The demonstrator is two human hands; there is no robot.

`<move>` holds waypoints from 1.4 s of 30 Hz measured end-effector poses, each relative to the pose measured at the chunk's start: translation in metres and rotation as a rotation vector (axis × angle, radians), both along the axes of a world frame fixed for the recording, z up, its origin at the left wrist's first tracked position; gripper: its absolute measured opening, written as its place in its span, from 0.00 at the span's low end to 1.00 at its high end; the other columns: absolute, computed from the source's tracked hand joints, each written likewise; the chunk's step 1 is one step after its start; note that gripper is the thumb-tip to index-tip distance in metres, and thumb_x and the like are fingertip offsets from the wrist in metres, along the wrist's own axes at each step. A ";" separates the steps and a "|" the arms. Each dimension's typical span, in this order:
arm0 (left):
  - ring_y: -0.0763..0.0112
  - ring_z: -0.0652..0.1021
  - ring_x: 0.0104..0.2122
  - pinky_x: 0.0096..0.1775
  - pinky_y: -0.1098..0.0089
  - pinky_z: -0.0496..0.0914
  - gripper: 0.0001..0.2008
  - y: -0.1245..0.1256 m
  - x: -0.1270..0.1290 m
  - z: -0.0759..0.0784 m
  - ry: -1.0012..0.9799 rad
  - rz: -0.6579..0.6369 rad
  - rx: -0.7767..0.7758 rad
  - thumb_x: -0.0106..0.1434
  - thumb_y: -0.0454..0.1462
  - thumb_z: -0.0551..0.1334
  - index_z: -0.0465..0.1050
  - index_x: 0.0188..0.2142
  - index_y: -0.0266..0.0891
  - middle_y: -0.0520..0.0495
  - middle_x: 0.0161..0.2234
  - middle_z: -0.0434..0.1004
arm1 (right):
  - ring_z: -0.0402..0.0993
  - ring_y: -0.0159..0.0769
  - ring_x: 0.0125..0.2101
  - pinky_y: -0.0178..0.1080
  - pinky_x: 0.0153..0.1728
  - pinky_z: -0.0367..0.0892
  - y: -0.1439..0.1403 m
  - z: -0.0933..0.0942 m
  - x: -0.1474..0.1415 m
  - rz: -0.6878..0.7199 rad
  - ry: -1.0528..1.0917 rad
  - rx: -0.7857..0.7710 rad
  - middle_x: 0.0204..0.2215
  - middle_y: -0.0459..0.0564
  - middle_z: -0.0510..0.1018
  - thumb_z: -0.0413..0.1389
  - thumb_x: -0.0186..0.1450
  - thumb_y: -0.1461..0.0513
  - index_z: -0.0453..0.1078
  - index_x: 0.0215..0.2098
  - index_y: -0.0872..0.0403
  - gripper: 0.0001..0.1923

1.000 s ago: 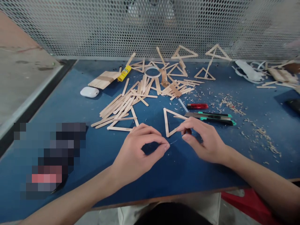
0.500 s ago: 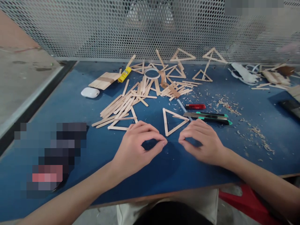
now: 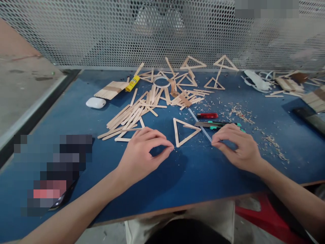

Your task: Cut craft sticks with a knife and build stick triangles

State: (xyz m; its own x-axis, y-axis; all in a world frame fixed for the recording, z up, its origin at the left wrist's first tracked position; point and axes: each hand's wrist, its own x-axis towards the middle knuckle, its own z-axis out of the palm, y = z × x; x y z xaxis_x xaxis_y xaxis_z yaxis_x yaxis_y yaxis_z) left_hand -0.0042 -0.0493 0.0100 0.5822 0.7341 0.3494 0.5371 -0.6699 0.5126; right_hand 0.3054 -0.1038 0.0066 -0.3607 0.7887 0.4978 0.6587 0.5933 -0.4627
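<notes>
A blue worktable (image 3: pixel 76 112) fills the view, backed by a perforated metal screen (image 3: pixel 101 30). Across its far middle lies a loose heap of flat wooden craft sticks (image 3: pixel 132 113), with several glued stick triangles standing or lying behind it (image 3: pixel 194 62) and a roll of clear tape (image 3: pixel 160 81) among them. A white earbud case (image 3: pixel 95 102) and a yellow glue stick (image 3: pixel 132 83) sit to the left of the heap; a red lighter (image 3: pixel 207 115) and a green-handled utility knife (image 3: pixel 215 124) lie to the right, amid wood shavings (image 3: pixel 241 115).

Near the front, one stick triangle (image 3: pixel 183 131) lies flat between the two hands. The left hand (image 3: pixel 142 154) rests just beside its lower corner, thumb and forefinger pinched narrowly together; what they grip is too fine to make out, possibly a thread. The right hand (image 3: pixel 237 145) lies well to the right of the triangle, partly over the knife, fingers curled down with the tips close together by a thin clear strip (image 3: pixel 200 127); I cannot tell whether it grips anything.

The triangle looks light and stiff, but likely weak at its glued corners, so it seems best taken by the middle of a side, not levered at a joint.
</notes>
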 end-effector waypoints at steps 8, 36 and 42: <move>0.64 0.76 0.41 0.47 0.60 0.68 0.06 0.006 0.001 -0.005 0.047 0.026 0.084 0.68 0.40 0.65 0.82 0.38 0.45 0.49 0.39 0.81 | 0.77 0.40 0.44 0.45 0.47 0.71 0.016 0.018 0.012 0.235 -0.042 -0.152 0.42 0.48 0.81 0.58 0.68 0.66 0.73 0.40 0.48 0.05; 0.67 0.74 0.38 0.43 0.64 0.66 0.08 0.011 0.006 0.000 -0.025 -0.124 0.162 0.71 0.41 0.62 0.80 0.43 0.43 0.47 0.40 0.78 | 0.76 0.37 0.43 0.42 0.45 0.72 0.032 0.038 -0.030 0.297 -0.045 -0.225 0.42 0.49 0.79 0.56 0.70 0.63 0.72 0.40 0.50 0.03; 0.68 0.72 0.35 0.39 0.65 0.64 0.08 0.007 0.007 0.006 -0.060 -0.208 0.127 0.68 0.42 0.65 0.82 0.44 0.49 0.48 0.35 0.75 | 0.76 0.37 0.45 0.41 0.46 0.73 0.032 0.039 -0.037 0.362 -0.058 -0.146 0.45 0.50 0.78 0.56 0.70 0.65 0.71 0.42 0.50 0.04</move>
State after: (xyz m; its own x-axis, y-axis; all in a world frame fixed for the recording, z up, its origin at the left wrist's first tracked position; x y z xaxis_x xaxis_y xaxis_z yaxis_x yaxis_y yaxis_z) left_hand 0.0025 -0.0428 0.0157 0.6914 0.5492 0.4694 0.3525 -0.8236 0.4444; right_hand 0.2688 -0.0722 0.0452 -0.6526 0.6665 0.3604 0.4464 0.7225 -0.5279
